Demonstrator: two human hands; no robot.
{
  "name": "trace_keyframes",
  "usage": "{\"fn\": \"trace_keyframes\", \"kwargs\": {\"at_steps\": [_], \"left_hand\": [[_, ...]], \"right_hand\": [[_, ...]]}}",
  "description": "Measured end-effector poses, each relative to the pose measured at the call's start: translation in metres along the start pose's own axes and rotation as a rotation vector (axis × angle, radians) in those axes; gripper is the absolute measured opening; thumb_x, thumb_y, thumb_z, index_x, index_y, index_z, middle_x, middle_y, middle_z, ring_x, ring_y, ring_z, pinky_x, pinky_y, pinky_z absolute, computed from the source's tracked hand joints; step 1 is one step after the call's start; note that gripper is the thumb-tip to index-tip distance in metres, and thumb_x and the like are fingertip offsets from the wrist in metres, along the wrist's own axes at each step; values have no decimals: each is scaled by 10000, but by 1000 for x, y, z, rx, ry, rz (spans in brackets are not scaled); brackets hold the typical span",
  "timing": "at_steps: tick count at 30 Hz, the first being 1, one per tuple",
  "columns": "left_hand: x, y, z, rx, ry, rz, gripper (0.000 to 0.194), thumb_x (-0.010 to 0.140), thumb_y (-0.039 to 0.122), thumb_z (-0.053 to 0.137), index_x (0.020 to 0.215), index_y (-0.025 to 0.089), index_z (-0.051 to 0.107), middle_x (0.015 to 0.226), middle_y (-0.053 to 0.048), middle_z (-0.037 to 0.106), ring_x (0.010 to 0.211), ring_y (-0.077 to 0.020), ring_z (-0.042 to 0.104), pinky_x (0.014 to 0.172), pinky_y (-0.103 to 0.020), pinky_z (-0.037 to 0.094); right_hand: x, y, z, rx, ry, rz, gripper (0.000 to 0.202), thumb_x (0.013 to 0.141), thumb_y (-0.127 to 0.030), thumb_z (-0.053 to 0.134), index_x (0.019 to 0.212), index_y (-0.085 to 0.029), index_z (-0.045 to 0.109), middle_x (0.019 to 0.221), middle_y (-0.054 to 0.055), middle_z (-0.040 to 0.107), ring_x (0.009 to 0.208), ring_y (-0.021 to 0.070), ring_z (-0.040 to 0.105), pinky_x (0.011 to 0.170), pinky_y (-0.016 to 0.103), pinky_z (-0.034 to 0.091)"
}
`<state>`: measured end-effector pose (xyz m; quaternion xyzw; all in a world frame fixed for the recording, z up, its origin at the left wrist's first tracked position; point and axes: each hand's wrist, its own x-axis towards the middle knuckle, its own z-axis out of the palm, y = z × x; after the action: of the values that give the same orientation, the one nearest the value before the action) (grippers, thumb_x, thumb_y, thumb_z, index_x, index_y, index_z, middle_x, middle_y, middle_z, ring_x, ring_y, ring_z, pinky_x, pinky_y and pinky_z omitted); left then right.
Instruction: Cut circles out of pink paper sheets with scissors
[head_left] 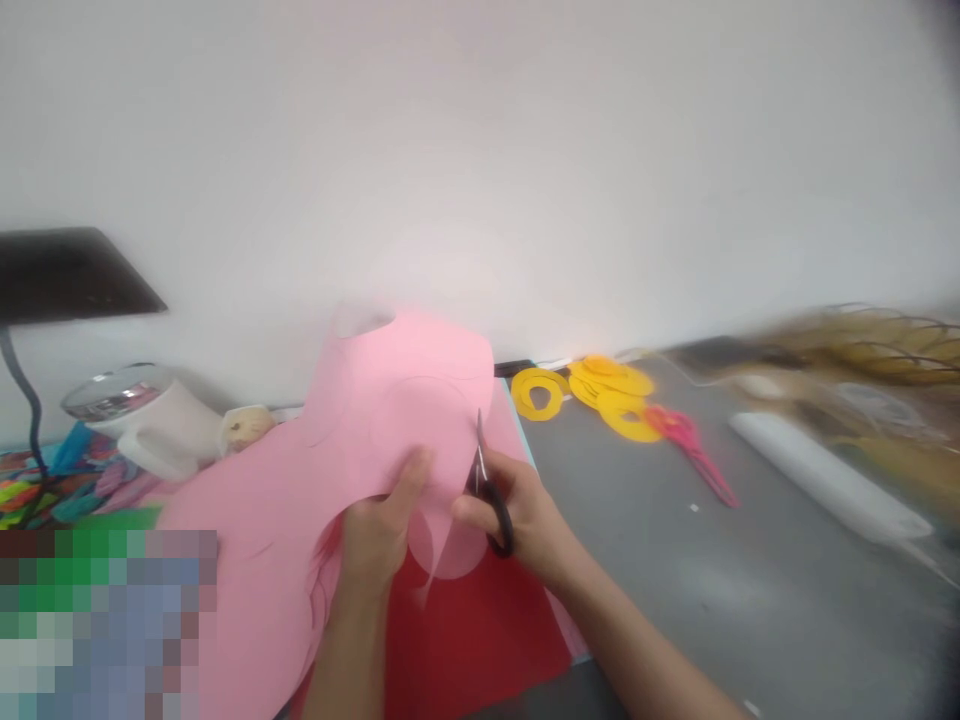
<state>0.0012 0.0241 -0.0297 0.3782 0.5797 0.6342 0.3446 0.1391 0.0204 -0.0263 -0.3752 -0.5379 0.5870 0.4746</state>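
My left hand [379, 530] pinches a large sheet of pink paper [405, 350], thumb on top. A faint circle outline shows on the sheet, and curved pieces have been cut from its edges. In my right hand [521, 515] is a pair of scissors [495, 510] with black handles, fingers through the loops. Its blades point up and away at the sheet's right edge, beside the outline. Below hangs a narrow pink strip, with a rounded pink piece behind it. Red paper [480, 640] lies underneath my hands.
Yellow paper rings [540, 395] and pink scissors [694, 450] lie to the right on the grey table [637, 580]. Farther right is a white cylindrical object [829, 480]. A white mug [176, 425] stands at left near a dark panel [75, 275]. A pale wall rises behind.
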Motion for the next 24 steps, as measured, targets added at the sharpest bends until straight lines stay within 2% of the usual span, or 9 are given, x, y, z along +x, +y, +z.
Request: {"fn": "trace_keyframes", "kwargs": {"at_steps": [3, 8, 24], "left_hand": [[2, -1, -1, 14, -20, -11, 221, 620, 377, 805, 743, 240, 684, 1035, -64, 715, 1172, -278, 598, 1085, -411, 394], [5, 1, -2, 10, 5, -19, 350, 593, 445, 818, 820, 217, 681, 984, -100, 724, 1123, -298, 620, 1071, -444, 402], [8, -2, -5, -70, -37, -18, 374, 587, 415, 837, 871, 219, 691, 970, -81, 732, 1047, -285, 663, 979, -400, 495]], "right_hand": [[0, -1, 0, -9, 0, 17, 512, 614, -600, 791, 676, -198, 479, 588, -53, 397, 553, 104, 330, 484, 230, 297], [0, -1, 1, 9, 0, 30, 484, 622, -569, 799, 692, -189, 508, 603, -47, 398, 571, 108, 328, 494, 231, 282], [-1, 1, 1, -20, 42, 38, 390, 636, -480, 811, 655, -183, 559, 562, -48, 455, 543, 109, 398, 507, 236, 358]]}}
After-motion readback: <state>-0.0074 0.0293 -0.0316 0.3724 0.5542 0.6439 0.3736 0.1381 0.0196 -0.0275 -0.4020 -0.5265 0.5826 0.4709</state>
